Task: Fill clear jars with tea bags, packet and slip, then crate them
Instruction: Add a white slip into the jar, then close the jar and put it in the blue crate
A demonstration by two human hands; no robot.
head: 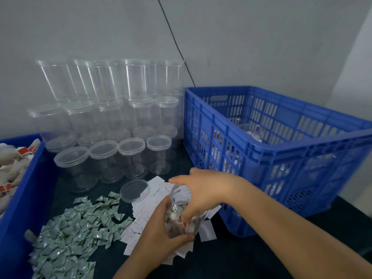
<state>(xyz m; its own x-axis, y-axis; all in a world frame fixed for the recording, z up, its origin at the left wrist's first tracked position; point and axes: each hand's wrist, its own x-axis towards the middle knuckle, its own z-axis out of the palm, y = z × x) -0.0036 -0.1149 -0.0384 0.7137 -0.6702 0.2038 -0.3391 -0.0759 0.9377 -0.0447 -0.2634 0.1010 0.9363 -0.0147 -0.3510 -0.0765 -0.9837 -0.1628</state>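
Observation:
A clear jar [179, 212] holding tea bags is tilted over the dark table, its open mouth pointing up and away from me. My left hand [156, 234] grips its lower body from the left. My right hand [203, 190] rests over the jar's upper side and rim, fingers curled on it; a white slip shows inside the mouth. The jar's clear lid [134, 190] lies loose on the table just to the left. White paper slips [145, 213] are scattered under the jar. A heap of small green-and-white packets [74, 234] lies left of the slips.
Stacked clear lidded jars [108, 121] stand against the wall. A blue slatted crate [281, 158] with filled jars inside sits to the right. A blue bin [24, 190] holding tea bags [12, 164] is at the far left. A black cable runs down the wall.

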